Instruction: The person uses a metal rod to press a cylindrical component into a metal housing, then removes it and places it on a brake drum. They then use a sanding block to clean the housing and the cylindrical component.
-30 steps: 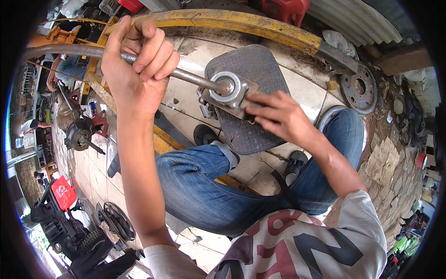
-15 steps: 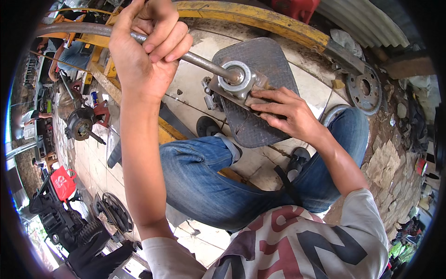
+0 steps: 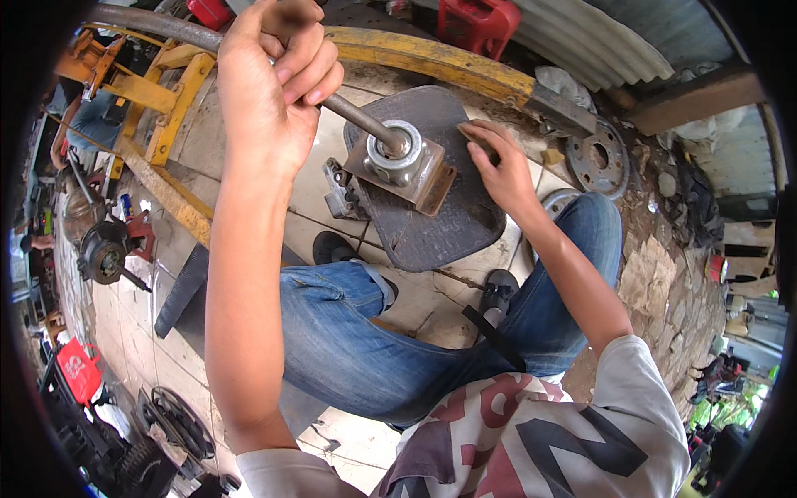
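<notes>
Above pale floor tiles [image 3: 415,311], the left hand [image 3: 278,87] gripped a grey steel rod [image 3: 359,116] seated in a silver-ringed metal bracket [image 3: 407,173]; edge rust remained; the right hand's [image 3: 508,173] hold was unclear.

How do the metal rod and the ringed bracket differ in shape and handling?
The rod is long and slender; the bracket is compact, with a flat plate and raised ring. The left hand grips the rod, while no hand touches the bracket. Both are metal, and the rod's end sits at the bracket's ring.
</notes>
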A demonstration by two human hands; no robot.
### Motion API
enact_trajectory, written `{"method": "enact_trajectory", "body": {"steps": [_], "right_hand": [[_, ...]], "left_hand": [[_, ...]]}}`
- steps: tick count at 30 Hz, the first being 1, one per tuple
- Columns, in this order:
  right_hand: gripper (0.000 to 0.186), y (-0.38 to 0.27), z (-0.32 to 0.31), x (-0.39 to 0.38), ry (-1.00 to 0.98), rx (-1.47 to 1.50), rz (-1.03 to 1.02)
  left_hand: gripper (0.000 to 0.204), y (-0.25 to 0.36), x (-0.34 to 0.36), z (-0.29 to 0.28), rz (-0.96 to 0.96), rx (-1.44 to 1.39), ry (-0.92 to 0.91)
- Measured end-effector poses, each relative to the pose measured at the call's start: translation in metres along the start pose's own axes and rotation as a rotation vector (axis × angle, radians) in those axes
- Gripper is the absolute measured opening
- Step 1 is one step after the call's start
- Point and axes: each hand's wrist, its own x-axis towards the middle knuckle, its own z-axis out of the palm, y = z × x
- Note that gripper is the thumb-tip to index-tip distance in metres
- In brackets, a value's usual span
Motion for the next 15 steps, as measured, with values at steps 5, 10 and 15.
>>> {"method": "enact_trajectory", "body": {"steps": [5,10,15], "right_hand": [[0.026,-0.004,0.016,0.025,0.041,-0.117,-0.106],[0.026,-0.012,0.028,0.062,-0.056,-0.126,-0.241],[0.027,-0.011,0.045,0.116,-0.246,-0.046,-0.334]], "left_hand": [[0.032,-0.004,-0.003,0.008,0.042,0.029,0.159],[0.032,0.0,0.002,-0.005,0.033,-0.044,0.009],[0.031,0.009,0.002,0.002,-0.046,-0.023,0.112]]}}
